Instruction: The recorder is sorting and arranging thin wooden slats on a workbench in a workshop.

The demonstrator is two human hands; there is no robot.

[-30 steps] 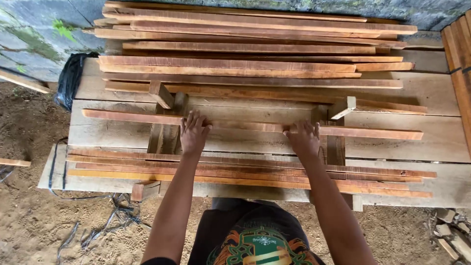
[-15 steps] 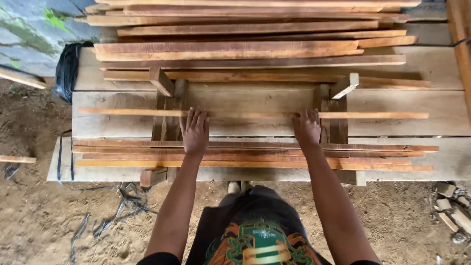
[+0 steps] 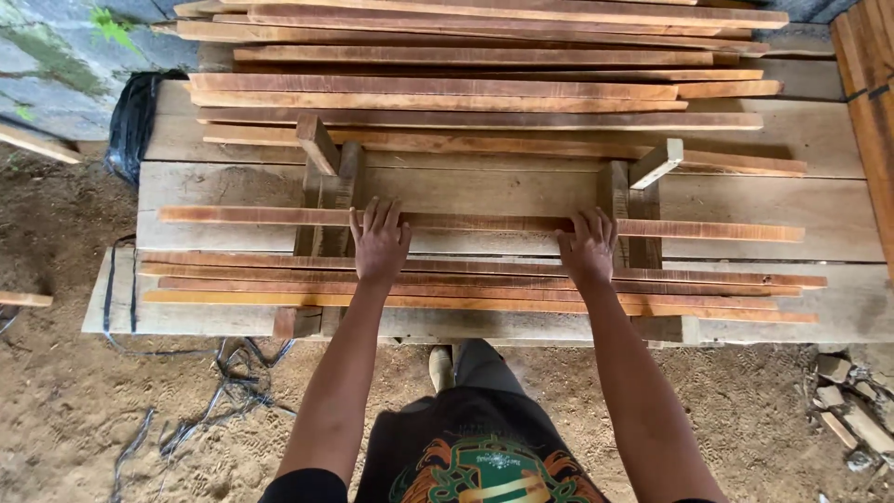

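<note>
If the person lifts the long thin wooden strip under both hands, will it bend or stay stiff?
The strip is long and thin, so it would probably sag a little at its free ends. The left hand and right hand rest well apart, which should steady it. It looks light, and its flat faces make rolling unlikely.

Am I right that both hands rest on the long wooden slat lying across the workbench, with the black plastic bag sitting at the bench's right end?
Not quite. In the head view the left hand and right hand do rest on the long wooden slat across the workbench, but the black plastic bag sits at the bench's left end, not the right.
</note>
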